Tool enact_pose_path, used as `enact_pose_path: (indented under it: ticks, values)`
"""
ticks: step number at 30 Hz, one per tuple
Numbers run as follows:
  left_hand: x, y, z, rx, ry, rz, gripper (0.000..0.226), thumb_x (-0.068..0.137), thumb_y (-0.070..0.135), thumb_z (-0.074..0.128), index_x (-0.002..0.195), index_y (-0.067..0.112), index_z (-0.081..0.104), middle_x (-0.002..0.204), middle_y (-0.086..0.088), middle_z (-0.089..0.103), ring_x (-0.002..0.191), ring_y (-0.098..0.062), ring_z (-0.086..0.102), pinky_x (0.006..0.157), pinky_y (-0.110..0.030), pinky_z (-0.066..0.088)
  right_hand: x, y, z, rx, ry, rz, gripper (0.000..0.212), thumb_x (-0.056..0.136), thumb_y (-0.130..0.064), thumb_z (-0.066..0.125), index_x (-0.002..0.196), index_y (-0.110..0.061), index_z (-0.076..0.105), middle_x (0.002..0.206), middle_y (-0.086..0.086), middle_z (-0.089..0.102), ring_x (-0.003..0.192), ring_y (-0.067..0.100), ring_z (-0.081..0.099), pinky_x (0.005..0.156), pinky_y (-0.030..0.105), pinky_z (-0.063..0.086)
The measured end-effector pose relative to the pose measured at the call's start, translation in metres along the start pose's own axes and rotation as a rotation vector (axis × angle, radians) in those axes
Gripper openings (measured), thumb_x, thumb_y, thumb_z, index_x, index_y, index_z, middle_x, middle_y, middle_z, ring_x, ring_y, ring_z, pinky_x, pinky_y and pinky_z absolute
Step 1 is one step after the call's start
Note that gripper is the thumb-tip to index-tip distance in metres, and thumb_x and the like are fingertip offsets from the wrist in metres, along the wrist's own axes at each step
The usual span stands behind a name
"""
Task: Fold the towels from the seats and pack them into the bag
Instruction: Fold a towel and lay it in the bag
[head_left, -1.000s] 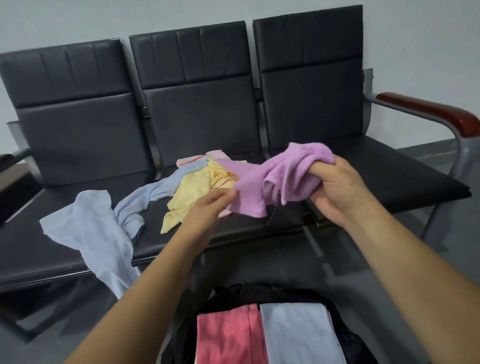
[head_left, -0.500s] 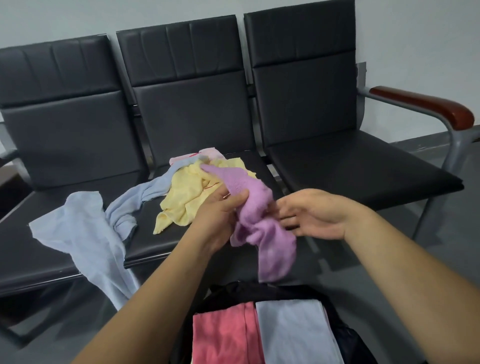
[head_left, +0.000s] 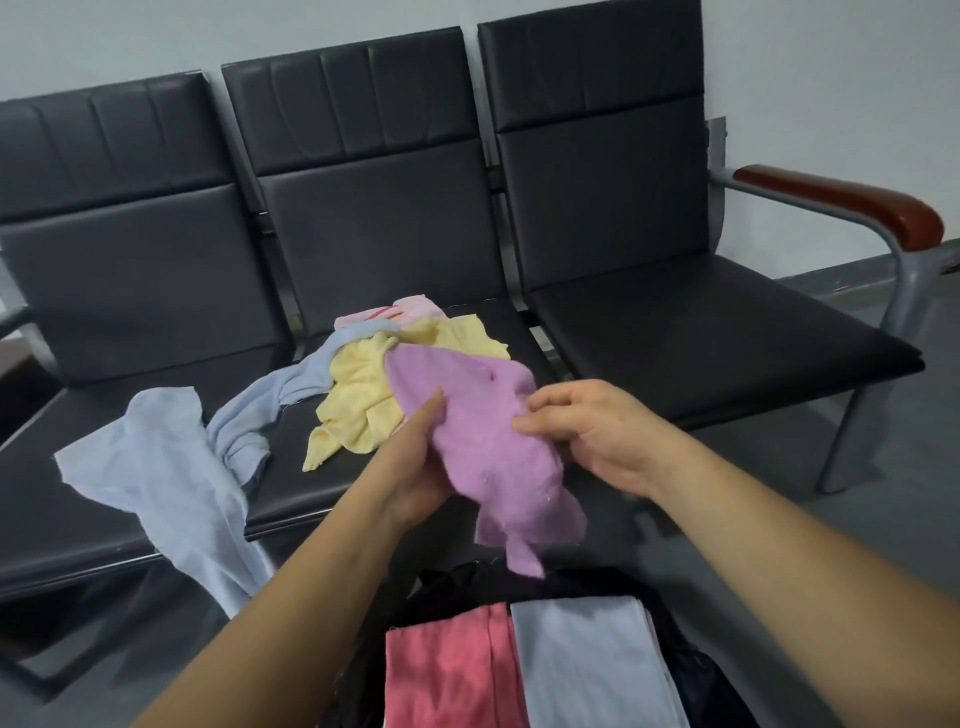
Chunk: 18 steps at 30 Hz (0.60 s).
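As the left hand (head_left: 415, 473) grips a bunched purple towel (head_left: 483, 441) over the seat's (head_left: 296, 493) front edge, the right hand (head_left: 587, 431) pinches its side; folding likely needs corners found first.

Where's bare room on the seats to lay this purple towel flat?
The right seat, beside the armrest, is wholly bare. The middle seat is crowded: yellow towel, pink towel, pale blue towel, which trails across the left seat.

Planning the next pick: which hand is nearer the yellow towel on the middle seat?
Left. The left hand holds the purple towel right beside the yellow towel; the right hand is on the purple towel's far side, farther right.
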<state>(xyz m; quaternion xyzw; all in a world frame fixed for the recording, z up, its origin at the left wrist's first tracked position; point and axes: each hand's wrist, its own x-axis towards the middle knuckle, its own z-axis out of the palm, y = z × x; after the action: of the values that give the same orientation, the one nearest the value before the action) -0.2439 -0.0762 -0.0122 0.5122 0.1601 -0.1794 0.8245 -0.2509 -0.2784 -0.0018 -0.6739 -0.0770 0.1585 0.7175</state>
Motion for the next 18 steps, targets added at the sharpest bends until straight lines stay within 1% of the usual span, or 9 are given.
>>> enact_pose_path:
  ticks: [3,5,8,9,11,12,14,16,18]
  values:
    - [0.003,0.0,0.003,0.034,0.177,0.105,0.029,0.102,0.03,0.059,0.113,0.004,0.062,0.124,-0.014,0.066,0.107,-0.027,0.062,0.086,-0.041,0.053,-0.004,0.007,0.001,-0.126,-0.153,0.186,0.007,0.087,-0.006,0.076,0.083,-0.011,0.074,0.079,0.003,0.07,0.076,0.013,0.066,0.073,0.028,0.054]
    - [0.002,-0.001,0.009,0.088,0.189,0.206,0.028,0.103,0.028,0.057,0.109,0.001,0.057,0.127,-0.015,0.063,0.112,-0.026,0.062,0.099,-0.042,0.051,-0.003,0.013,0.002,-0.096,-0.084,0.256,0.011,0.088,-0.02,0.078,0.09,-0.01,0.074,0.086,0.005,0.073,0.084,0.018,0.069,0.085,0.035,0.056]
    - [-0.008,-0.004,0.017,0.142,0.01,0.202,0.024,0.099,0.017,0.059,0.113,-0.003,0.06,0.126,-0.026,0.064,0.107,-0.029,0.068,0.094,-0.043,0.055,0.013,0.022,-0.006,0.143,0.244,0.315,0.053,0.089,-0.051,0.072,0.112,-0.003,0.068,0.095,0.013,0.077,0.091,0.026,0.073,0.089,0.042,0.058]
    - [-0.014,-0.005,0.017,0.157,-0.073,0.161,0.027,0.096,0.011,0.062,0.117,-0.006,0.061,0.125,-0.029,0.065,0.109,-0.032,0.069,0.097,-0.046,0.054,0.017,0.023,-0.007,0.246,0.255,0.352,0.067,0.088,-0.06,0.068,0.118,0.0,0.065,0.097,0.018,0.077,0.09,0.028,0.073,0.088,0.043,0.059]
    - [-0.021,-0.009,0.016,0.208,-0.221,0.065,0.035,0.091,0.001,0.065,0.123,-0.011,0.06,0.122,-0.029,0.067,0.114,-0.036,0.068,0.103,-0.049,0.052,0.021,0.025,-0.005,0.373,0.113,0.435,0.085,0.086,-0.072,0.062,0.126,0.002,0.066,0.118,0.026,0.071,0.106,0.032,0.07,0.102,0.048,0.054]
    - [-0.024,-0.011,0.015,0.237,-0.263,0.022,0.036,0.089,-0.001,0.065,0.123,-0.012,0.061,0.121,-0.029,0.068,0.113,-0.036,0.069,0.102,-0.047,0.053,0.02,0.027,-0.001,0.385,0.021,0.448,0.083,0.088,-0.07,0.061,0.128,0.002,0.066,0.126,0.025,0.068,0.116,0.033,0.067,0.109,0.049,0.049]
    - [-0.024,-0.016,0.012,0.28,-0.261,-0.035,0.036,0.086,0.0,0.068,0.12,-0.007,0.065,0.12,-0.027,0.069,0.113,-0.036,0.069,0.097,-0.045,0.056,0.017,0.03,0.012,0.345,-0.054,0.447,0.056,0.093,-0.045,0.067,0.125,0.001,0.068,0.125,0.021,0.068,0.116,0.032,0.066,0.106,0.046,0.05]
    - [-0.022,-0.017,0.007,0.267,-0.266,-0.091,0.041,0.085,0.008,0.072,0.126,0.003,0.067,0.126,-0.023,0.068,0.119,-0.036,0.066,0.101,-0.045,0.054,0.016,0.03,0.02,0.304,0.053,0.395,0.028,0.091,-0.019,0.071,0.112,0.001,0.072,0.116,0.02,0.071,0.1,0.03,0.07,0.09,0.042,0.057]
    - [-0.019,-0.014,0.001,0.238,-0.259,-0.138,0.041,0.091,0.025,0.07,0.128,0.008,0.068,0.128,-0.019,0.069,0.12,-0.035,0.065,0.105,-0.048,0.05,0.019,0.029,0.016,0.232,0.202,0.245,0.014,0.093,-0.01,0.069,0.1,0.0,0.075,0.106,0.019,0.075,0.09,0.027,0.072,0.08,0.038,0.059]
